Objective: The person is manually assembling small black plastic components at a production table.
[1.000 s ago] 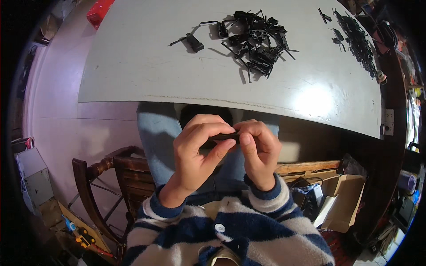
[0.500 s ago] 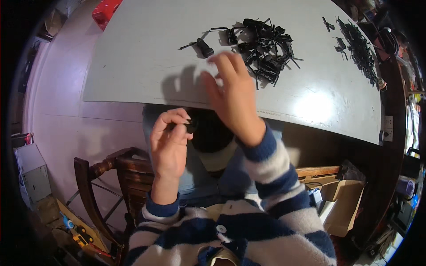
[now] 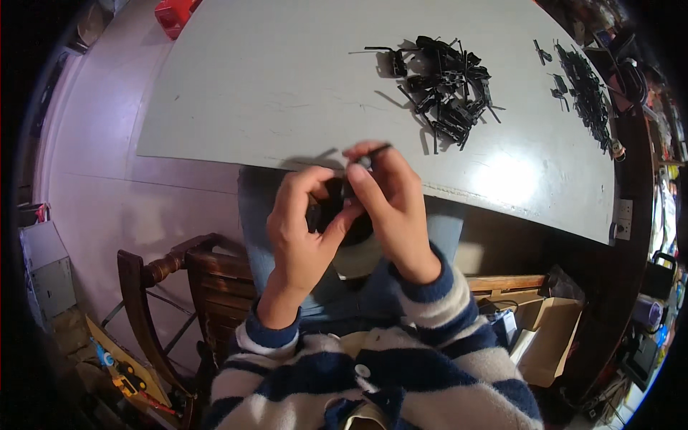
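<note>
Close together at the table's near edge, my two hands meet over my lap. Between the thumb and fingers of my right hand (image 3: 393, 211) is a black plastic part with a thin arm (image 3: 380, 150) sticking out past the fingertips. My left hand (image 3: 297, 226) is closed around a small black piece (image 3: 313, 216), mostly hidden by the fingers. Where the two pieces lie between the hands, I cannot tell whether they touch. Beyond the hands, a heap of similar black plastic parts (image 3: 451, 89) with thin arms lies on the table.
The grey-white table (image 3: 251, 93) spans the view ahead. A second pile of black parts (image 3: 586, 89) lies along its right side. At the far left is a red box (image 3: 170, 18). A wooden chair (image 3: 215, 269) stands left, and an open cardboard box (image 3: 555, 333) sits right.
My right hand has come back from the table toward my left hand, now gripping a black part. The single part left of the heap is gone from the table. My left hand has moved right.
</note>
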Demonstrator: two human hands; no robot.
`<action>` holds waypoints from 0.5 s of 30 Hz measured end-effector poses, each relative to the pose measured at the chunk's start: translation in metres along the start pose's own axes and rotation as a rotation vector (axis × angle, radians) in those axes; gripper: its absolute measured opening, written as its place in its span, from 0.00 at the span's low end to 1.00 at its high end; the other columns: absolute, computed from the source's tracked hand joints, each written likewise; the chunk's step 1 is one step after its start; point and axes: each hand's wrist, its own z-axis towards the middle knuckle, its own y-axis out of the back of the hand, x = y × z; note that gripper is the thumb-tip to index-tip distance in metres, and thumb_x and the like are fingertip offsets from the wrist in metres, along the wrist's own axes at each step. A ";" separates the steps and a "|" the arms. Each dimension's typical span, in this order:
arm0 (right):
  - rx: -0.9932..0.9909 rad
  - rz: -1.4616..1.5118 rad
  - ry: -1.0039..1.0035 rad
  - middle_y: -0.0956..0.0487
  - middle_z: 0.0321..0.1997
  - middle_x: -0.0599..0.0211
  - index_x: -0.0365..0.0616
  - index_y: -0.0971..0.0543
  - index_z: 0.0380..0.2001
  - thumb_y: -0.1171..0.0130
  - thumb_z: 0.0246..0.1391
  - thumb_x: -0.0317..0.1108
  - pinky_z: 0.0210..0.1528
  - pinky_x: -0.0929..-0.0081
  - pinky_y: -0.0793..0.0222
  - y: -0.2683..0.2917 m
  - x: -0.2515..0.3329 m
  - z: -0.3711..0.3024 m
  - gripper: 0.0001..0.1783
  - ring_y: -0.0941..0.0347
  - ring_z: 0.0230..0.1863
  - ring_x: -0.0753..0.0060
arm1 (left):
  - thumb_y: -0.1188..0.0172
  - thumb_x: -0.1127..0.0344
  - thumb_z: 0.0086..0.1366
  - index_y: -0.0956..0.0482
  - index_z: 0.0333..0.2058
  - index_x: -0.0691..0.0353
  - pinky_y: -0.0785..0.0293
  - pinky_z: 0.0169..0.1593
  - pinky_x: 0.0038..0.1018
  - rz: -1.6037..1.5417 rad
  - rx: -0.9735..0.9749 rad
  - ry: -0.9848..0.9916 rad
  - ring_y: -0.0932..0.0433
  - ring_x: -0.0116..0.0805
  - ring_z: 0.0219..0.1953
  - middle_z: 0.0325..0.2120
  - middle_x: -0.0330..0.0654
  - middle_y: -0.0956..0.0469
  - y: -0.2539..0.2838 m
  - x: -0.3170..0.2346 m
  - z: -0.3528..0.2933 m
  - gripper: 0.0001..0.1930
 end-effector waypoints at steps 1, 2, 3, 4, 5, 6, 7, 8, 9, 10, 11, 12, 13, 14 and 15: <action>-0.026 -0.053 0.027 0.31 0.26 0.71 0.36 0.32 0.45 0.52 0.55 0.26 0.25 0.89 0.42 0.003 0.000 -0.008 0.13 0.38 0.23 0.87 | 0.37 0.77 0.48 0.27 0.36 0.65 0.32 0.29 0.23 -0.032 0.019 -0.048 0.29 0.33 0.26 0.27 0.41 0.27 0.001 0.002 0.001 0.14; -0.020 -0.126 -0.018 0.30 0.24 0.70 0.34 0.28 0.38 0.57 0.58 0.31 0.27 0.89 0.43 0.011 0.001 -0.017 0.12 0.37 0.25 0.85 | 0.37 0.77 0.48 0.27 0.36 0.65 0.32 0.29 0.23 -0.038 0.025 -0.050 0.29 0.33 0.26 0.27 0.41 0.27 0.001 0.002 0.002 0.14; -0.028 -0.174 0.142 0.29 0.26 0.67 0.34 0.27 0.34 0.58 0.58 0.31 0.27 0.85 0.41 0.020 -0.003 -0.020 0.12 0.36 0.24 0.80 | 0.37 0.77 0.48 0.25 0.35 0.66 0.32 0.29 0.23 -0.079 0.049 -0.030 0.28 0.33 0.26 0.27 0.42 0.25 0.005 -0.003 0.004 0.13; -0.035 -0.221 0.302 0.28 0.27 0.63 0.34 0.25 0.30 0.59 0.58 0.32 0.27 0.81 0.40 0.029 -0.008 -0.023 0.14 0.35 0.24 0.75 | 0.37 0.77 0.49 0.24 0.34 0.66 0.32 0.28 0.22 -0.120 0.073 -0.011 0.27 0.33 0.26 0.28 0.42 0.24 0.009 -0.006 0.006 0.12; -0.087 -0.324 0.351 0.28 0.30 0.59 0.33 0.25 0.27 0.62 0.59 0.35 0.31 0.77 0.38 0.032 -0.002 -0.028 0.19 0.34 0.27 0.69 | 0.38 0.77 0.49 0.22 0.34 0.67 0.31 0.28 0.22 -0.170 0.109 0.011 0.26 0.32 0.26 0.28 0.44 0.22 0.013 -0.009 0.006 0.11; -0.087 -0.323 0.349 0.28 0.30 0.59 0.33 0.25 0.27 0.62 0.59 0.35 0.31 0.77 0.38 0.031 -0.002 -0.028 0.19 0.34 0.27 0.69 | 0.38 0.77 0.49 0.22 0.34 0.67 0.31 0.28 0.22 -0.169 0.110 0.013 0.26 0.32 0.26 0.28 0.44 0.22 0.012 -0.009 0.004 0.11; -0.052 -0.240 0.315 0.29 0.29 0.60 0.33 0.25 0.26 0.61 0.59 0.36 0.32 0.76 0.39 0.030 -0.003 -0.028 0.19 0.35 0.27 0.69 | 0.37 0.76 0.49 0.23 0.34 0.67 0.31 0.29 0.22 -0.188 0.124 -0.033 0.26 0.32 0.26 0.28 0.44 0.22 0.010 -0.008 0.002 0.11; -0.019 -0.160 0.283 0.29 0.27 0.60 0.33 0.26 0.25 0.59 0.58 0.38 0.33 0.75 0.39 0.029 -0.004 -0.028 0.19 0.35 0.26 0.68 | 0.37 0.76 0.49 0.23 0.34 0.67 0.31 0.29 0.21 -0.209 0.139 -0.081 0.25 0.32 0.27 0.29 0.44 0.22 0.008 -0.007 0.000 0.12; 0.014 -0.079 0.251 0.30 0.26 0.60 0.33 0.26 0.23 0.57 0.58 0.39 0.34 0.75 0.40 0.029 -0.004 -0.028 0.20 0.36 0.25 0.67 | 0.36 0.76 0.48 0.23 0.35 0.67 0.30 0.30 0.21 -0.209 0.142 -0.106 0.25 0.32 0.27 0.29 0.45 0.22 0.005 -0.008 0.000 0.12; 0.011 -0.079 0.252 0.30 0.26 0.60 0.33 0.26 0.23 0.57 0.58 0.39 0.34 0.75 0.40 0.032 -0.001 -0.029 0.20 0.36 0.25 0.67 | 0.36 0.76 0.48 0.23 0.35 0.67 0.30 0.30 0.21 -0.209 0.145 -0.107 0.25 0.32 0.27 0.29 0.45 0.22 0.004 -0.008 -0.001 0.12; 0.137 -0.201 0.130 0.31 0.24 0.63 0.32 0.28 0.22 0.61 0.59 0.42 0.34 0.74 0.41 0.037 0.006 -0.031 0.23 0.37 0.26 0.70 | 0.36 0.76 0.48 0.23 0.35 0.67 0.30 0.30 0.21 -0.223 0.164 -0.103 0.26 0.31 0.26 0.28 0.44 0.22 0.004 -0.009 -0.002 0.12; 0.263 -0.322 0.007 0.32 0.22 0.66 0.32 0.29 0.21 0.64 0.61 0.45 0.35 0.74 0.42 0.040 0.009 -0.032 0.27 0.38 0.27 0.73 | 0.36 0.76 0.48 0.23 0.35 0.67 0.30 0.30 0.22 -0.237 0.182 -0.099 0.26 0.31 0.26 0.28 0.43 0.23 0.004 -0.011 -0.003 0.12; 0.264 -0.320 0.008 0.32 0.22 0.66 0.32 0.29 0.21 0.64 0.61 0.45 0.35 0.74 0.42 0.040 0.009 -0.033 0.27 0.38 0.27 0.73 | 0.36 0.76 0.48 0.23 0.35 0.67 0.30 0.30 0.22 -0.234 0.183 -0.100 0.26 0.31 0.26 0.28 0.43 0.23 0.003 -0.015 -0.003 0.12; 0.201 -0.388 0.102 0.33 0.20 0.66 0.35 0.30 0.19 0.61 0.59 0.42 0.33 0.72 0.43 0.039 0.009 -0.034 0.23 0.38 0.25 0.68 | 0.37 0.75 0.50 0.24 0.34 0.68 0.31 0.30 0.21 -0.252 0.210 -0.052 0.27 0.30 0.26 0.28 0.42 0.24 0.002 -0.021 -0.001 0.11; 0.139 -0.456 0.196 0.33 0.18 0.65 0.37 0.30 0.18 0.57 0.57 0.40 0.32 0.70 0.44 0.037 0.007 -0.035 0.19 0.39 0.23 0.63 | 0.38 0.73 0.52 0.25 0.34 0.68 0.32 0.30 0.20 -0.269 0.236 -0.003 0.28 0.29 0.25 0.28 0.41 0.25 0.000 -0.026 0.000 0.10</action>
